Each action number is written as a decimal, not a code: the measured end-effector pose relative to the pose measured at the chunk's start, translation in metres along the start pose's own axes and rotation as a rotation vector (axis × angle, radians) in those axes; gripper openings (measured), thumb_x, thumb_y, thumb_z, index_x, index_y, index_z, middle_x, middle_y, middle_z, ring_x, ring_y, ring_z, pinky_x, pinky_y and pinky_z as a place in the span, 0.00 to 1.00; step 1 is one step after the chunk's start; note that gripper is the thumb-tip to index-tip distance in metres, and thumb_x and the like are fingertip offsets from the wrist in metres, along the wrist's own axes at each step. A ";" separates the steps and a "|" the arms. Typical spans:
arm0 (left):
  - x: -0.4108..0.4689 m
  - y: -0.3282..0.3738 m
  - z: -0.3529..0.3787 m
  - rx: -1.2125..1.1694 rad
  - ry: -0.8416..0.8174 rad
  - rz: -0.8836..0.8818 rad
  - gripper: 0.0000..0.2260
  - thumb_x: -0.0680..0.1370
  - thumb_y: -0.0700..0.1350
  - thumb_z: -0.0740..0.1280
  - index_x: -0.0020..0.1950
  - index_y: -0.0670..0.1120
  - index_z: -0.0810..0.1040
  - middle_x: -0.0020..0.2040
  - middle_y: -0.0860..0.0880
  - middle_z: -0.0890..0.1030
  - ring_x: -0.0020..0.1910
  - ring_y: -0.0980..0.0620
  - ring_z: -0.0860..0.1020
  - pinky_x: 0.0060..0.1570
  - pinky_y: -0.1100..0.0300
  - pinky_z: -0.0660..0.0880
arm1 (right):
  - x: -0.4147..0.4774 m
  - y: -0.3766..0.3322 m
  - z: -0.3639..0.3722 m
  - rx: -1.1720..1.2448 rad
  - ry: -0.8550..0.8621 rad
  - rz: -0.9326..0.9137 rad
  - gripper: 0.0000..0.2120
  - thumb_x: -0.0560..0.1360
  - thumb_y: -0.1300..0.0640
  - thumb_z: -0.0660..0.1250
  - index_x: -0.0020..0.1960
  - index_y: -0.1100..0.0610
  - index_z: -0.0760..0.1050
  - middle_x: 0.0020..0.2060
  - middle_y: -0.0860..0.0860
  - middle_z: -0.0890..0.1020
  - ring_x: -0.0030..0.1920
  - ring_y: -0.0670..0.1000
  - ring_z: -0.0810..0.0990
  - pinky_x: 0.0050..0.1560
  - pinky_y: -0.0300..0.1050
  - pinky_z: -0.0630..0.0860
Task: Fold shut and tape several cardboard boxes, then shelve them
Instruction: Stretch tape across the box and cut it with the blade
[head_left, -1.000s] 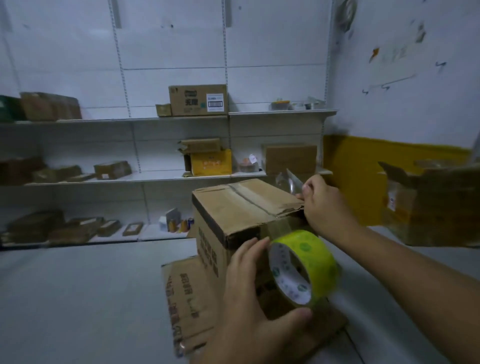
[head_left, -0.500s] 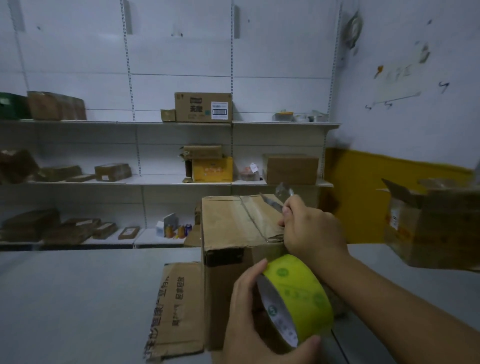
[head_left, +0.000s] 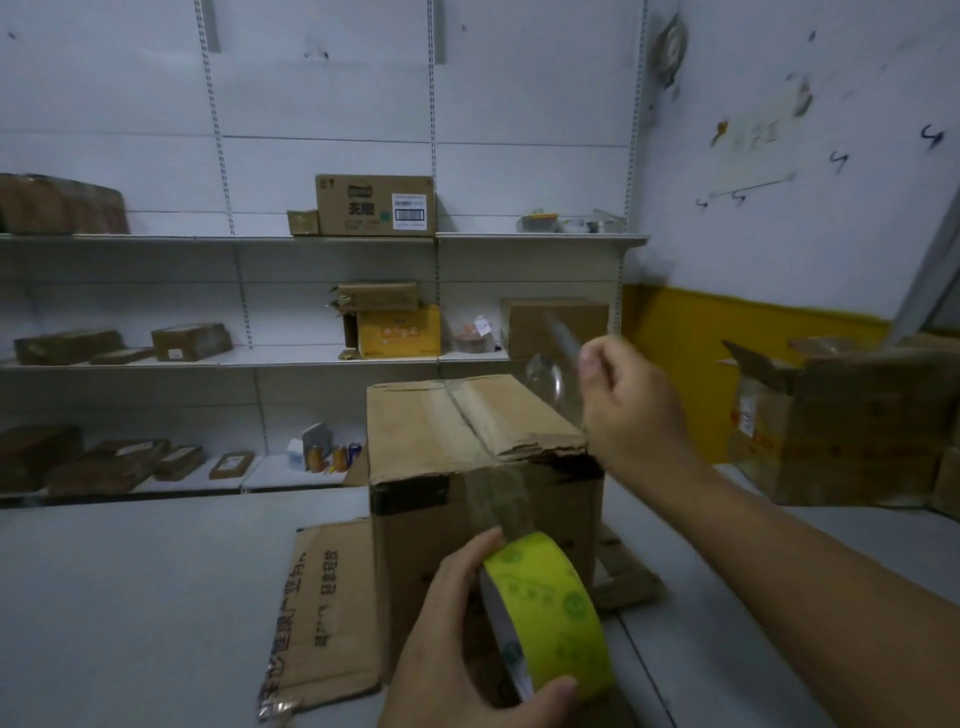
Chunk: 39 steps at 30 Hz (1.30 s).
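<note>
Head view: left hand (head_left: 447, 639) grips round tape roll (head_left: 550, 608); right hand (head_left: 634, 410) pinches clear strip (head_left: 558, 335).

A brown cardboard box (head_left: 467, 431) stands upright on flattened cardboard (head_left: 332, 613), top flaps folded shut, with clear tape (head_left: 493, 499) along the centre seam and down its front. A yellow-green tape roll (head_left: 550, 608), gripped on edge by the left hand (head_left: 441, 639), sits just before that front.

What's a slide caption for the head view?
Left hand holds a yellow tape roll before a taped box; right hand pinches a clear tape strip near its top.
</note>
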<state>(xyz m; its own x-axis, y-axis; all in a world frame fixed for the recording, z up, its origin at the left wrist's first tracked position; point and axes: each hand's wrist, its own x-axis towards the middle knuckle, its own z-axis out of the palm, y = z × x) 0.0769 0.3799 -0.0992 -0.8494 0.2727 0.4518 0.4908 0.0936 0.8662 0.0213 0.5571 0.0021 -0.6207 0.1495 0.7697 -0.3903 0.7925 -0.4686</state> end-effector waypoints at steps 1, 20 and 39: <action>-0.003 -0.006 -0.004 0.042 -0.018 0.061 0.39 0.54 0.66 0.77 0.63 0.70 0.67 0.62 0.71 0.70 0.63 0.70 0.69 0.63 0.62 0.69 | 0.000 -0.005 -0.009 0.014 -0.003 -0.019 0.12 0.81 0.55 0.54 0.43 0.52 0.72 0.31 0.49 0.73 0.30 0.48 0.71 0.29 0.44 0.66; -0.008 -0.020 -0.010 0.078 0.034 0.106 0.32 0.59 0.58 0.75 0.61 0.57 0.73 0.58 0.60 0.74 0.59 0.58 0.75 0.57 0.53 0.75 | -0.029 -0.027 -0.031 -0.782 -0.916 -0.202 0.16 0.82 0.47 0.49 0.48 0.53 0.71 0.33 0.46 0.68 0.31 0.43 0.65 0.30 0.35 0.58; -0.029 -0.015 0.040 -0.120 -0.232 -0.042 0.35 0.59 0.60 0.79 0.64 0.66 0.70 0.67 0.55 0.72 0.66 0.54 0.72 0.65 0.48 0.70 | -0.111 0.051 -0.036 0.505 -0.598 0.505 0.15 0.70 0.43 0.64 0.46 0.51 0.82 0.44 0.47 0.85 0.48 0.43 0.82 0.52 0.38 0.76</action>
<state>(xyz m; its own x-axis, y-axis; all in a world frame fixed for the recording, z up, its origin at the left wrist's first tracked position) 0.1024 0.4090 -0.1339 -0.7946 0.4847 0.3657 0.4175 -0.0011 0.9087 0.0948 0.6023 -0.0916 -0.9899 -0.0343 0.1374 -0.1408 0.3440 -0.9283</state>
